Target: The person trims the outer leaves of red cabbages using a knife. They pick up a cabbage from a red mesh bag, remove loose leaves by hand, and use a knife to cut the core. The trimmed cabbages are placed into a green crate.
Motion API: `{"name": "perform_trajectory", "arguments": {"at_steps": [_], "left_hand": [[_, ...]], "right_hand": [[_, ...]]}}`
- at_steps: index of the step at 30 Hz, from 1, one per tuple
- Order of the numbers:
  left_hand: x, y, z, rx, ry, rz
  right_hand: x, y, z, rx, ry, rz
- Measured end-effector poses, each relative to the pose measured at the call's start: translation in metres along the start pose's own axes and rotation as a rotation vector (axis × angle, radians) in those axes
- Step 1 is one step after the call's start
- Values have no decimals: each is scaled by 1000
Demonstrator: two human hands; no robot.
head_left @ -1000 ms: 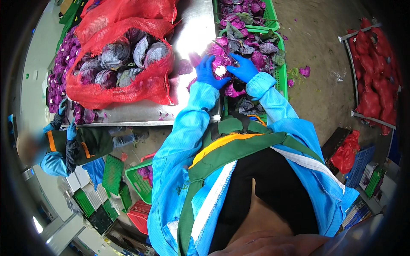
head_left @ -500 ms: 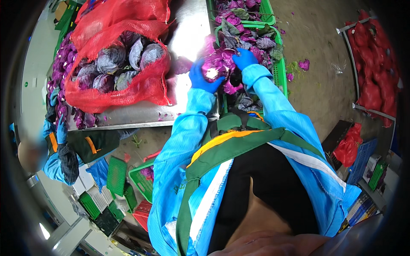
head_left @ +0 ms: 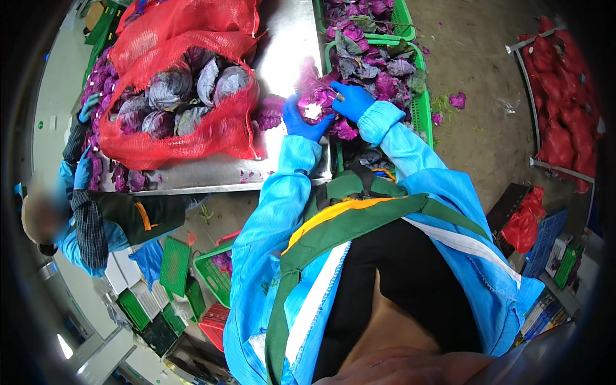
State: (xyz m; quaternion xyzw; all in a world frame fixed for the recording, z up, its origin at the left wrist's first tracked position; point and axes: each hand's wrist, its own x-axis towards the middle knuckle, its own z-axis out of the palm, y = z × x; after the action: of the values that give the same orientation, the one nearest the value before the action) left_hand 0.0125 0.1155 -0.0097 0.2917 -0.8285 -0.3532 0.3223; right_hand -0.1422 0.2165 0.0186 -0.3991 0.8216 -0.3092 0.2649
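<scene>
**Purple cabbage (head_left: 319,96) in the left hand (head_left: 304,124), right hand (head_left: 354,102) at its side**

Nearest my camera I have the wearer's light blue sleeves (head_left: 269,208), reaching forward to both hands, gloved in blue. The left grip curls around the cabbage from its lower left, grasping it with the pale cut stem facing me. The right hand meets the cabbage's right side with bent fingers; I cannot tell whether that grip has pinched a leaf.

The cabbage is above the right edge of the shiny metal surface (head_left: 285,61), close beside a green crate (head_left: 424,119) heaped with purple and dark leaves (head_left: 388,83). A loose purple piece (head_left: 271,113) lies on the surface, left of the cabbage.

Beyond it I see a red net sack (head_left: 221,138), its torn side baring several cabbage heads (head_left: 171,88). Farther left, a co-worker's gloved hands (head_left: 83,170) are beside a purple heap (head_left: 101,80). Far right, full red sacks (head_left: 559,106) stand on the floor (head_left: 478,58) within a metal frame (head_left: 561,170).
</scene>
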Motion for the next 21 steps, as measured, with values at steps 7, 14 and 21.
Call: {"name": "perform_trajectory", "arguments": {"at_steps": [7, 14, 21], "left_hand": [[-5, -11, -8, -129, -80, 83], [18, -4, -11, -55, -142, -14], [25, 8, 1, -72, -74, 34]], "right_hand": [[10, 60, 6, 265, 43, 4], [-5, 48, 7, 185, 187, 78], [-27, 5, 14, -115, 164, -273]]}}
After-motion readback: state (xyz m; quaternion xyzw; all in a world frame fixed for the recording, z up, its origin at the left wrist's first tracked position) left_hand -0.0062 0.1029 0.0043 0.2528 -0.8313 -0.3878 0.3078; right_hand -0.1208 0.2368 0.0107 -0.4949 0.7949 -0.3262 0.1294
